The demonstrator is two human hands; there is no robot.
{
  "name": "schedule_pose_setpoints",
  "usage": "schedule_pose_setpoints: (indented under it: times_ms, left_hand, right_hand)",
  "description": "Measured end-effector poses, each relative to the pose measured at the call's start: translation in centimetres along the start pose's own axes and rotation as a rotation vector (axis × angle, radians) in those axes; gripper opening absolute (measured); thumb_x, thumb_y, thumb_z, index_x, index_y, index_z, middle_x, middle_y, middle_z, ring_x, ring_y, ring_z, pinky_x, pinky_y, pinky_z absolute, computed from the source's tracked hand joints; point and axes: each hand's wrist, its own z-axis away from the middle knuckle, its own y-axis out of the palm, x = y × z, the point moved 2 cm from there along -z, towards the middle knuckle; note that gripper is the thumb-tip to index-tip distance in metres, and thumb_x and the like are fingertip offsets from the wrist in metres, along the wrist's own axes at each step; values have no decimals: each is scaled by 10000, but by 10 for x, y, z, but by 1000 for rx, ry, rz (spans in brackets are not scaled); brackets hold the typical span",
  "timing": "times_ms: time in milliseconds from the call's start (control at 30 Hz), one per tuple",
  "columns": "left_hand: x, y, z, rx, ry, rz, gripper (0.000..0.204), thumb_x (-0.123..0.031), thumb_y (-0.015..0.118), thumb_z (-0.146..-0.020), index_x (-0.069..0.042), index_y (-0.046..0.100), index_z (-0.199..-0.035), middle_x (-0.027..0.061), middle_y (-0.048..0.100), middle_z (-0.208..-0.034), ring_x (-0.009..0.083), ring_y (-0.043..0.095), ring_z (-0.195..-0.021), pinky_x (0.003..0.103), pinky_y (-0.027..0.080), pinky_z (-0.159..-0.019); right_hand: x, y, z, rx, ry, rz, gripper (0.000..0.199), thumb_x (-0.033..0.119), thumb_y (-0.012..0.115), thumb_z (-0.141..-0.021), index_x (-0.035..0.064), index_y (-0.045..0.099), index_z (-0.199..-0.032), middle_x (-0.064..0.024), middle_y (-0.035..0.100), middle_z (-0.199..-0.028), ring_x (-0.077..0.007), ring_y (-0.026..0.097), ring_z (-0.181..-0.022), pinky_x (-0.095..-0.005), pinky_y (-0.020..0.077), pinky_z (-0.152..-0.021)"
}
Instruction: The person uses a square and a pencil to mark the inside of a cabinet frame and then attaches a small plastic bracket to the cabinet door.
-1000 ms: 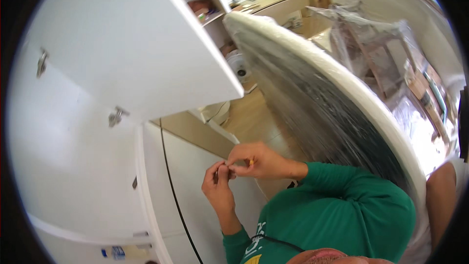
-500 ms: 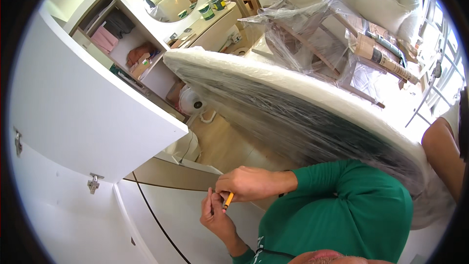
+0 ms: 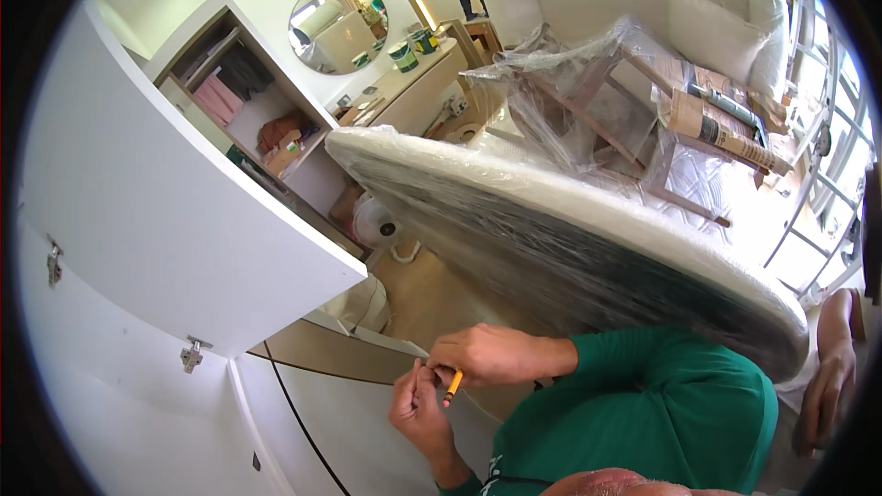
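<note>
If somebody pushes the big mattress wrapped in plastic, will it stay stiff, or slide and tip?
The plastic-wrapped mattress stands tilted on its edge, so a sideways push would probably tip it. Its glossy film looks slippery, so bare hands might slide. It is large and thick and keeps its shape along its length, so it likely feels heavy and only slightly floppy.

Glossy white cabinet door [image 3: 175,220], clear plastic-wrapped mattress [image 3: 570,248], metal hinge [image 3: 192,355]

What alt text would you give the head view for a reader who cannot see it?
A person in a green sleeve holds a small orange-handled tool in the right hand, with the left hand meeting it at the fingertips. They stand beside an open white cabinet door with a metal hinge. Behind lie a plastic-wrapped mattress and a round mirror.
</note>
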Motion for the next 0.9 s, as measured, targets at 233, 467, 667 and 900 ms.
schedule_pose_setpoints:
  times_ms: [233,467,667,900]
  left_hand:
    - [0,8,-2,87,52,-1,159,-52,656,-1012,71,742,-1062,79,727,-961,91,620,-835,259,511,-789]
    - [17,18,-2,68,-22,137,183,-89,661,-1014,71,744,-1049,30,677,-854,63,529,-716,235,438,-675]
    - [22,22,-2,99,-26,134,190,-84,660,-1014,79,735,-1074,40,684,-905,80,565,-768,239,466,-700]
    - [16,39,1,58,-147,384,191,-64,665,-1006,98,718,-1092,71,691,-956,111,608,-821,254,505,-753]
  right_hand:
    - [-9,-13,6,47,45,-51,217,206,708,-916,47,631,-1042,-122,678,-936,-358,678,-886,-471,559,-745]
    - [-17,-14,15,65,-13,-8,226,170,714,-901,48,643,-1077,-113,687,-1009,-351,672,-958,-462,557,-801]
    - [-12,-23,18,70,14,8,234,180,681,-975,36,644,-1156,-111,669,-1015,-346,667,-914,-462,552,-772]
    - [-21,-27,22,28,-38,-17,225,181,682,-981,27,665,-1143,-118,690,-1046,-352,678,-923,-460,562,-779]
